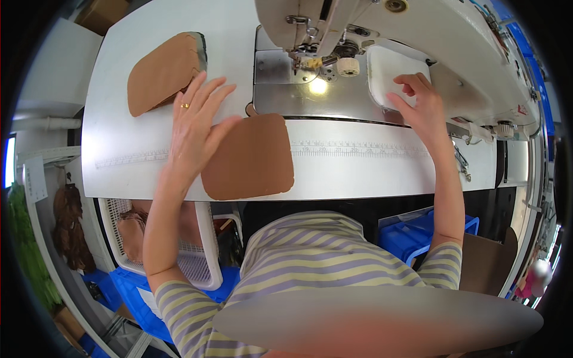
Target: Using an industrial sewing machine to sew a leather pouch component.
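My left hand (200, 128) reaches over the white tabletop with its fingers spread and nothing in them. Its fingertips are at the lower right corner of a stack of brown leather-like panels (161, 74) with rounded corners. Beside the thumb, a single brown panel (250, 158) lies flat near the table's front edge. Over at the right, my right hand (418, 101) hovers at the front of a shallow white tray (388, 65). Its fingers are bent and the thumb stands apart from them, with nothing visible between. What the tray holds, if anything, is hard to make out.
A sewing machine (346, 27) overhangs the metal bed plate (340, 98) at the back. A ruler scale (352, 149) runs along the tabletop. Below the front edge, a white basket (206, 256) holds brown pieces, and a blue crate (406, 238) stands to the right.
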Demonstrator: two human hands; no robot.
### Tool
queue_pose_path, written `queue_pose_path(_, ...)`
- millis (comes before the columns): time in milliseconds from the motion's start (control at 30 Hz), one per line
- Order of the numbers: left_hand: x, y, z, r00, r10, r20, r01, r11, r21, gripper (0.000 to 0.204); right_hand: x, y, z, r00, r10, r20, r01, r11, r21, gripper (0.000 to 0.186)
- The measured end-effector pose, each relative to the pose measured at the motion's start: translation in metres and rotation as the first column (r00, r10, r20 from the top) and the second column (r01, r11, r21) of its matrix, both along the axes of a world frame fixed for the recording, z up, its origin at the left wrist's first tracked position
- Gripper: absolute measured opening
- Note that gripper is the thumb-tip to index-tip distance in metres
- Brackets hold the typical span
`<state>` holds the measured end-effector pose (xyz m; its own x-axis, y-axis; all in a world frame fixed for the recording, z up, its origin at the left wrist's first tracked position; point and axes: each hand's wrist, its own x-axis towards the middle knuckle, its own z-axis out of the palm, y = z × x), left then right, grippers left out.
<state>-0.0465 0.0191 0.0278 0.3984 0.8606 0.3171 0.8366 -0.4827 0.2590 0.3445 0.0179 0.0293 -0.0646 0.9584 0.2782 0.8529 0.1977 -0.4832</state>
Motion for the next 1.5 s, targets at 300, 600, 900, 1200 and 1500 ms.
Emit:
queue_pose_path(300,0.015,0.011,0.024,0.935,-0.017,0.355,0.286,0.629,-0.722,0.014,0.027,0.025,0.001,0.856,-0.212,-0.471,-0.063,0.862,-0.503,0.011)
queue_pose_path(600,0.178,0.030,-0.014,0.716,-0.685,0.135,0.652,0.726,0.219,0.017,0.031,0.019,-0.011,0.831,-0.100,-0.548,-0.137,0.917,-0.375,0.010)
queue_pose_path(900,0.189,0.031,-0.013,0.809,-0.554,0.197,0.580,0.806,-0.118,0.025,0.042,-0.032,0.020,0.434,0.170,-0.885,0.183,0.945,0.271,0.013)
queue_pose_path(1200,0.029,-0.034,0.092,0.612,-0.600,0.514,0.774,0.321,-0.546,0.016,-0.105,-0.103,-0.031,0.753,0.658,-0.004,-0.658,0.753,0.015,0.054)
queue_pose_path(1500,-0.010,-0.044,0.079,0.693,-0.444,0.568,0.718,0.355,-0.598,0.014,-0.161,-0.086,-0.010,0.759,0.631,-0.164,-0.597,0.774,0.212,0.041)
